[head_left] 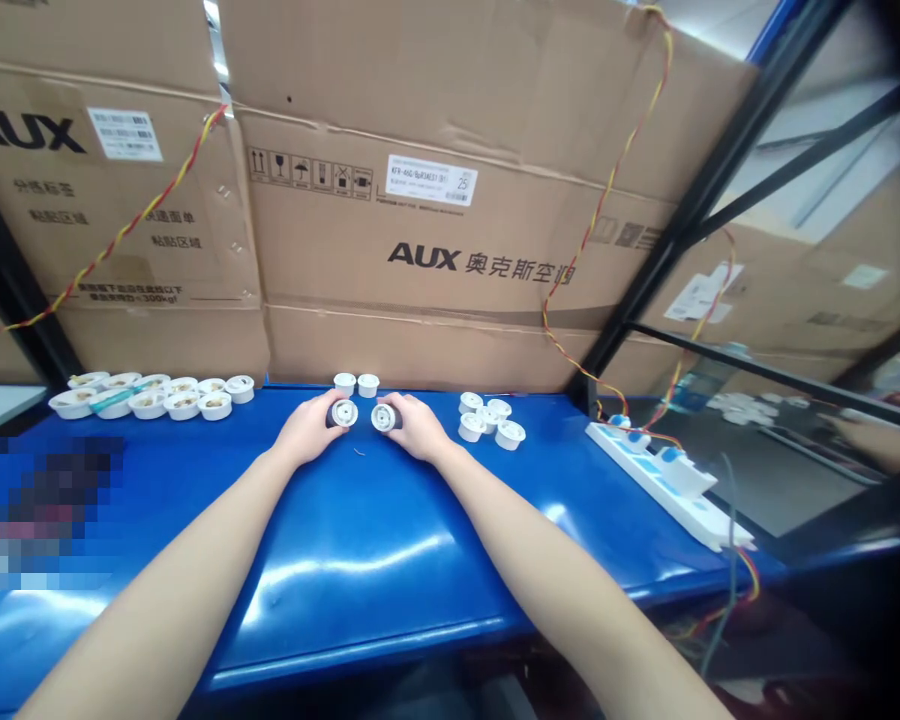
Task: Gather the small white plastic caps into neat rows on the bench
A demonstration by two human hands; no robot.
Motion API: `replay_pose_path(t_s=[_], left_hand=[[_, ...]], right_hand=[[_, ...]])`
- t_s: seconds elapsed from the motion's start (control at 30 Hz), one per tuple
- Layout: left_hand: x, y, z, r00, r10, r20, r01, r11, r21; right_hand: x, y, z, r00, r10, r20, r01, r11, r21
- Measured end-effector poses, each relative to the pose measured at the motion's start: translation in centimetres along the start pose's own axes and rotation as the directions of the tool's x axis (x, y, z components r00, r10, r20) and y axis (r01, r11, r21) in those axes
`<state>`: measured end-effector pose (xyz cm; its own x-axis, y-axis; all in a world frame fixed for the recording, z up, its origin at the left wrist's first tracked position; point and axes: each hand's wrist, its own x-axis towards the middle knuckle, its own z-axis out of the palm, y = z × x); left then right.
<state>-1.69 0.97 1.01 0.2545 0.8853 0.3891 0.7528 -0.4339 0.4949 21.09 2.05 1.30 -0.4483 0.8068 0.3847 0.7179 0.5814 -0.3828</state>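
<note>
Two cylinders (344,413) (382,417), white-faced, dark-sided, held apart

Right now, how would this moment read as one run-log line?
left grip: holds round piece; right grip: holds similar piece, apart; beyond: two white cups; rightward: white cup cluster; leftward: cups with contents

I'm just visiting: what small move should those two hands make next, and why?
Perhaps the left hand should set its white-faced piece down on the blue tabletop, just in front. Both hands are occupied: the right hand grips a similar piece, so this would free one, and blue surface shows right before them.
</note>
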Motion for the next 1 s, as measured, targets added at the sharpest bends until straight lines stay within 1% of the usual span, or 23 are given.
replay_pose_path(t_s=[0.03,0.1,0.17,0.23,0.3,0.37,0.43,0.47,0.5,0.57,0.6,0.63,0.67,0.7,0.77,0.83,0.87,0.93,0.97,1.0], left_hand=[[-0.1,0.2,-0.3,0.999,0.032,-0.013,-0.031,0.999,0.041],[-0.3,0.4,-1.0,0.993,0.119,0.008,-0.119,0.987,0.111],[-0.4,0.5,-1.5,0.980,0.194,0.052,-0.200,0.967,0.156],[-0.3,0.5,-1.8,0.961,0.262,0.093,-0.275,0.946,0.170],[-0.3,0.4,-2.0,0.942,0.304,0.141,-0.326,0.929,0.177],[-0.2,0.4,-2.0,0.931,0.318,0.180,-0.349,0.920,0.179],[-0.2,0.3,-1.9,0.933,0.313,0.179,-0.343,0.923,0.175],[-0.3,0.2,-1.9,0.942,0.296,0.157,-0.321,0.930,0.178],[-0.3,-0.1,-1.8,0.958,0.260,0.118,-0.279,0.942,0.185],[-0.5,-0.7,-1.5,0.992,0.125,0.023,-0.127,0.972,0.197],[-0.5,-1.2,-1.3,0.999,0.029,-0.026,-0.023,0.981,0.191],[-0.6,-1.7,-1.1,0.997,-0.065,-0.038,0.071,0.982,0.175],[-0.6,-2.2,-0.9,0.989,-0.145,-0.029,0.148,0.975,0.166],[-0.6,-2.6,-0.8,0.982,-0.181,-0.047,0.187,0.969,0.164],[-0.7,-2.9,-0.8,0.971,-0.192,-0.143,0.214,0.965,0.153],[-0.7,-2.6,-1.1,0.947,-0.208,-0.243,0.248,0.958,0.147],[-0.8,-2.3,-1.3,0.937,-0.246,-0.246,0.289,0.945,0.155],[-0.8,-1.5,-1.7,0.943,-0.309,-0.125,0.328,0.926,0.188],[-0.8,-1.1,-1.8,0.944,-0.324,-0.065,0.330,0.921,0.208],[-0.7,-0.9,-1.8,0.943,-0.331,-0.026,0.328,0.918,0.223]], right_hand=[[0.0,-0.3,-0.3,0.997,-0.071,0.005,0.071,0.997,-0.044],[0.1,-0.9,-0.6,0.982,-0.185,0.041,0.188,0.976,-0.112],[0.2,-1.3,-0.8,0.968,-0.242,0.063,0.249,0.954,-0.167],[0.3,-1.6,-0.7,0.963,-0.260,0.076,0.270,0.939,-0.215],[0.5,-1.8,-0.7,0.953,-0.278,0.119,0.299,0.923,-0.241],[0.5,-1.9,-0.7,0.941,-0.291,0.174,0.327,0.914,-0.238],[0.5,-1.8,-0.7,0.946,-0.271,0.180,0.307,0.926,-0.219],[0.4,-1.5,-0.6,0.959,-0.237,0.154,0.266,0.941,-0.210],[0.3,-1.2,-0.5,0.977,-0.177,0.116,0.197,0.960,-0.200],[0.1,-0.3,-0.2,0.999,0.011,0.039,-0.004,0.985,-0.171],[0.0,0.1,0.0,0.992,0.121,0.017,-0.117,0.981,-0.156],[-0.1,0.5,0.1,0.976,0.215,0.014,-0.211,0.966,-0.149],[-0.1,0.9,0.2,0.960,0.280,0.007,-0.276,0.949,-0.152],[-0.1,1.1,0.3,0.947,0.322,-0.008,-0.319,0.934,-0.159],[-0.1,1.2,0.0,0.931,0.356,-0.077,-0.364,0.914,-0.178],[0.1,1.0,-0.4,0.911,0.397,-0.110,-0.411,0.890,-0.197],[0.2,0.8,-0.7,0.899,0.429,-0.090,-0.438,0.874,-0.212],[0.2,0.4,-1.0,0.880,0.474,-0.026,-0.465,0.849,-0.249],[0.3,0.3,-1.1,0.882,0.470,0.012,-0.452,0.854,-0.259],[0.3,0.2,-1.0,0.896,0.443,0.045,-0.418,0.872,-0.254]])
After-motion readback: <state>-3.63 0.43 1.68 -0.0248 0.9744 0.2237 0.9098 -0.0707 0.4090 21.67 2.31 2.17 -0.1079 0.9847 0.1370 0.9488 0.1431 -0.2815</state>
